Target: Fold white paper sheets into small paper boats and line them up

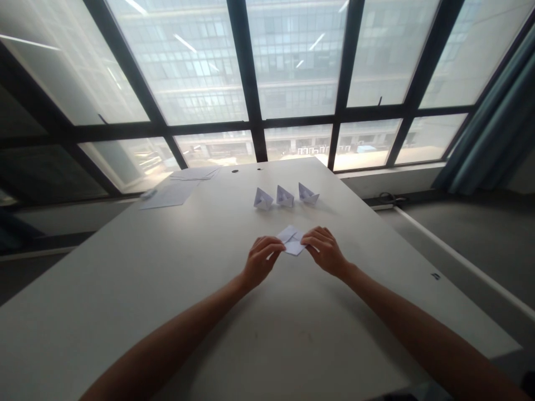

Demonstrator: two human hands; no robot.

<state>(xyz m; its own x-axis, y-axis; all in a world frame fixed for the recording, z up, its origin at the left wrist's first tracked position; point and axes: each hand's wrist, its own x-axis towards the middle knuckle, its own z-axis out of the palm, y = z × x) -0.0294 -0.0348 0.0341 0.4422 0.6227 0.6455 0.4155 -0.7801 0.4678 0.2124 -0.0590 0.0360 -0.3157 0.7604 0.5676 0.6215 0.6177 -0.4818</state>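
Observation:
A small folded piece of white paper (293,244) is held between my two hands just above the table, its layers partly overlapping. My left hand (262,259) pinches its left corner between thumb and fingers. On the opposite side, my right hand (325,250) grips the right corner in the same way. Beyond the hands stand three folded paper boats in a row: a left boat (263,199), a middle boat (285,196) and a right boat (308,194).
The white table (167,284) stretches toward the windows (296,61). Flat paper sheets (169,195) lie at its far left. Two dark round spots mark the far edge. A blue curtain (489,122) hangs at the right, and a pale bar (460,259) runs along the floor.

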